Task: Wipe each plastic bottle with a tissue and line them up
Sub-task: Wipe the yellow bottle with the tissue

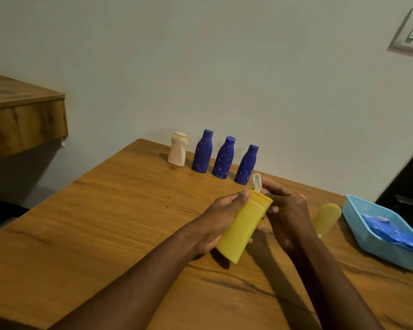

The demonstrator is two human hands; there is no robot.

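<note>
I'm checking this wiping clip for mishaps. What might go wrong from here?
1. The left hand holds the yellow bottle tilted above the table; a loose grip while the right hand rubs its cap with the tissue might drop it.
2. The nearest blue bottle in the row stands close behind the hands; a stray movement may topple it.
</note>
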